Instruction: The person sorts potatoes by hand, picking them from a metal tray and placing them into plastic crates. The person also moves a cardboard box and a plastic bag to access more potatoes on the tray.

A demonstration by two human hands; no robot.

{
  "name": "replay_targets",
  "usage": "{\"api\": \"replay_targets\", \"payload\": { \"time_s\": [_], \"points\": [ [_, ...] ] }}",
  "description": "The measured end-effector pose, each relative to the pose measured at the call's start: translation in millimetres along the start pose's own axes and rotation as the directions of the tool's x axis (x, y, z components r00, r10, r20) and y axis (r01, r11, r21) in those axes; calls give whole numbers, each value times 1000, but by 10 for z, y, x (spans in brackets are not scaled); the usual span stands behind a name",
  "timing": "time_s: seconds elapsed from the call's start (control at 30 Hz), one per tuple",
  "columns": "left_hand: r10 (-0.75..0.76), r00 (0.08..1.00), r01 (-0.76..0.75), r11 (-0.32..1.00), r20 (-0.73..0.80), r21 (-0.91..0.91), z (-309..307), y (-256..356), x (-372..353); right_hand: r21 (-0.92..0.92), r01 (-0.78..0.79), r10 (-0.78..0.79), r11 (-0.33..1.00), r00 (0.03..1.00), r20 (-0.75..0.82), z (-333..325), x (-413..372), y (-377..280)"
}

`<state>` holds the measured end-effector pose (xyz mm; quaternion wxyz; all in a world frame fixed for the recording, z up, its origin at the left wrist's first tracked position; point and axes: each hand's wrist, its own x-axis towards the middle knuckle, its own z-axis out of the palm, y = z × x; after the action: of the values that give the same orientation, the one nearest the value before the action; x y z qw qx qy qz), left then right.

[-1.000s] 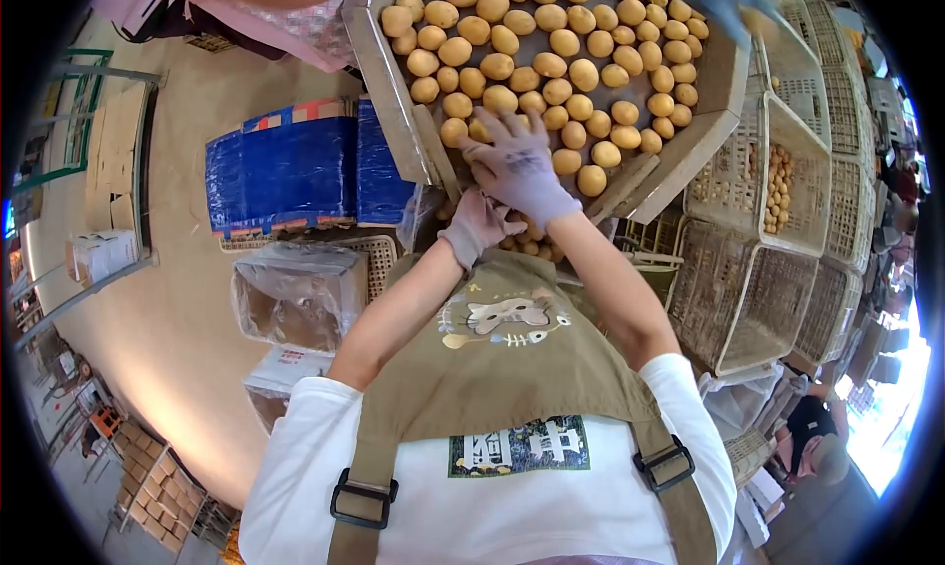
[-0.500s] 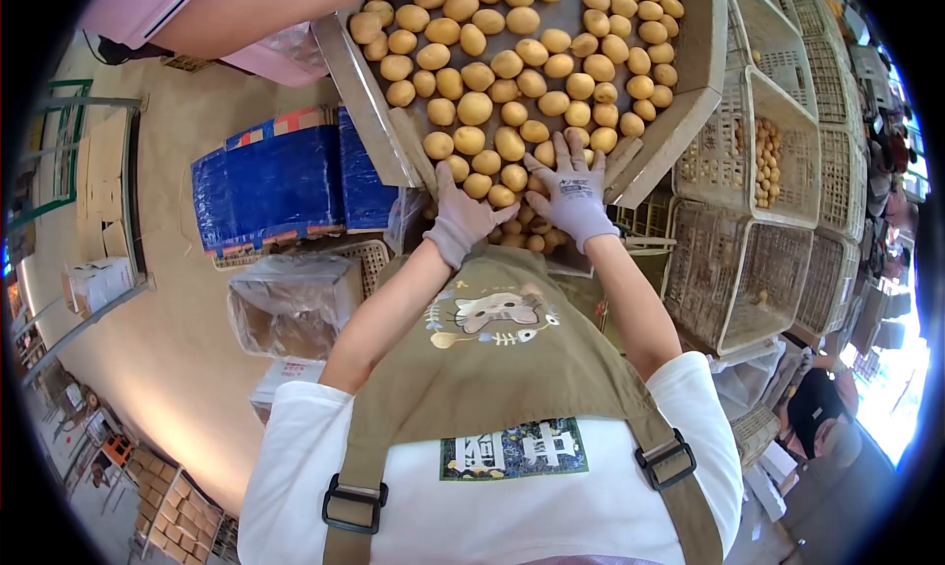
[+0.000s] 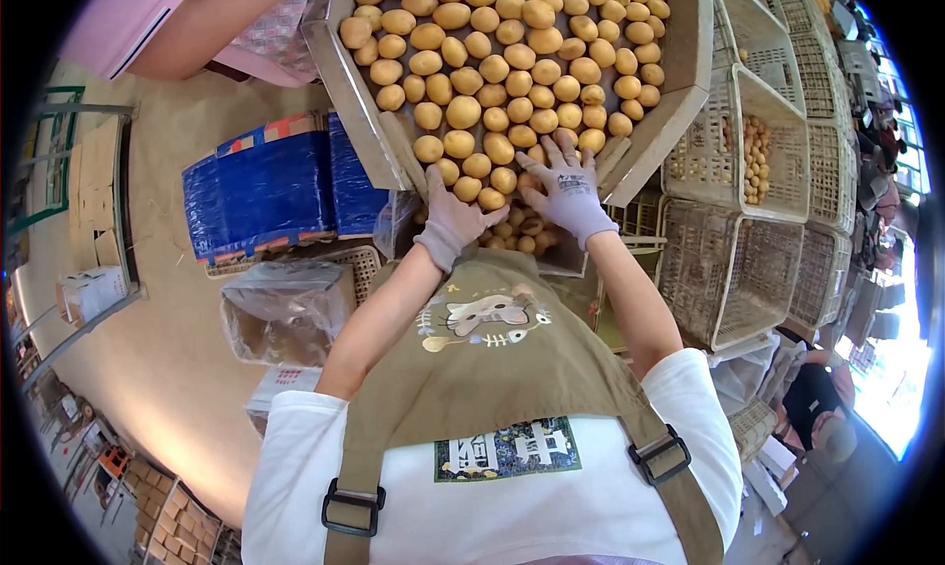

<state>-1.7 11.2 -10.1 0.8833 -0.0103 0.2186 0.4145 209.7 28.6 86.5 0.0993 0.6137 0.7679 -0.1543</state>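
Note:
Many round yellow-brown potatoes lie in a wide grey tray that narrows toward my body, with raised side walls. At the left of its mouth, my left hand, in a pale glove, touches the nearest potatoes with thumb and forefinger spread. My right hand, gloved too, rests at the right of the mouth, fingers apart over the front potatoes. Neither hand is closed around a potato. Below the mouth, between my hands and the apron, more potatoes sit lower down, partly hidden.
Stacked plastic crates stand at the right, one holding small potatoes. On the left are a blue-wrapped box and a plastic-lined carton. Another person's arm reaches in at top left; someone else is at lower right.
Some potatoes farther up the tray have shifted down toward me. Both hands stay at the tray mouth. The other person's arm has drawn back to the left, and the view has shifted slightly.

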Motion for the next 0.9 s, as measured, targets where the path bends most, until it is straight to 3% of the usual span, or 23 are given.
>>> {"api": "replay_targets", "payload": {
  "time_s": [0.07, 0.1, 0.13, 0.17, 0.2, 0.27, 0.3, 0.37, 0.5, 0.6, 0.63, 0.67, 0.7, 0.73, 0.77, 0.8, 0.83, 0.87, 0.9],
  "points": [
    [-74, 991, 59, 988, -111, -140, 145, 52, -27, 38, 13, -11, 999, 999, -43, -64, -12, 4],
    [-116, 980, 80, 974, -163, -210, 245, 96, -52, 170, 40, -18, 985, 992, -128, -65, 63, 92],
    [-126, 970, 86, 978, -207, -191, 334, 127, -73, 295, 79, -15, 952, 977, -212, -67, 150, 182],
    [-135, 958, 93, 981, -252, -172, 408, 140, -97, 458, 69, 109, 886, 930, -350, -298, 179, 124],
    [-145, 944, 103, 983, -297, -152, 452, 140, -110, 468, 120, 135, 875, 870, -475, -357, 341, 213],
    [-153, 933, 104, 981, -326, -162, 448, 121, -91, 473, -147, 338, 869, 874, -350, -747, 805, 381],
    [-156, 927, 103, 980, -341, -168, 440, 116, -87, 387, -295, 397, 874, 893, -213, -812, 997, 438],
    [-154, 931, 110, 983, -330, -148, 439, 123, -87, 244, -367, 408, 897, 902, -143, -865, 1297, 441],
    [-175, 917, 107, 973, -359, -203, 421, 134, -79, 213, -426, 446, 879, 894, -52, -903, 1528, 506],
    [-173, 920, 98, 970, -351, -223, 385, 120, -70, 469, -323, 435, 822, 888, -151, -825, 1370, 618],
    [-168, 925, 97, 972, -340, -216, 368, 121, -73, 553, -165, 434, 816, 807, -399, -724, 1219, 570],
    [-161, 930, 94, 973, -329, -210, 351, 120, -75, 576, -62, 399, 815, 781, -480, -731, 1045, 537],
    [-154, 936, 91, 974, -318, -205, 340, 115, -71, 433, -57, 300, 899, 801, -518, -793, 824, 556],
    [-146, 940, 83, 974, -307, -209, 334, 113, -68, 249, 196, 42, 948, 701, -712, -815, 613, 671],
    [-142, 944, 81, 974, -297, -210, 325, 110, -71, -29, 234, -161, 972, 565, -809, -849, 480, 915],
    [-143, 947, 84, 974, -287, -208, 319, 100, -73, 72, 1, 55, 997, 622, -781, -818, 326, 1219],
    [-139, 947, 80, 975, -288, -205, 317, 76, -69, 181, -82, 198, 980, 511, -836, -909, 146, 1431],
    [-137, 948, 80, 977, -288, -200, 319, 56, -55, 201, -478, 421, 855, 413, -808, -1067, -24, 1409],
    [-134, 949, 81, 979, -284, -188, 327, 57, -25, 154, -440, 350, 885, 410, -843, -1060, -37, 1383]
  ]
}}
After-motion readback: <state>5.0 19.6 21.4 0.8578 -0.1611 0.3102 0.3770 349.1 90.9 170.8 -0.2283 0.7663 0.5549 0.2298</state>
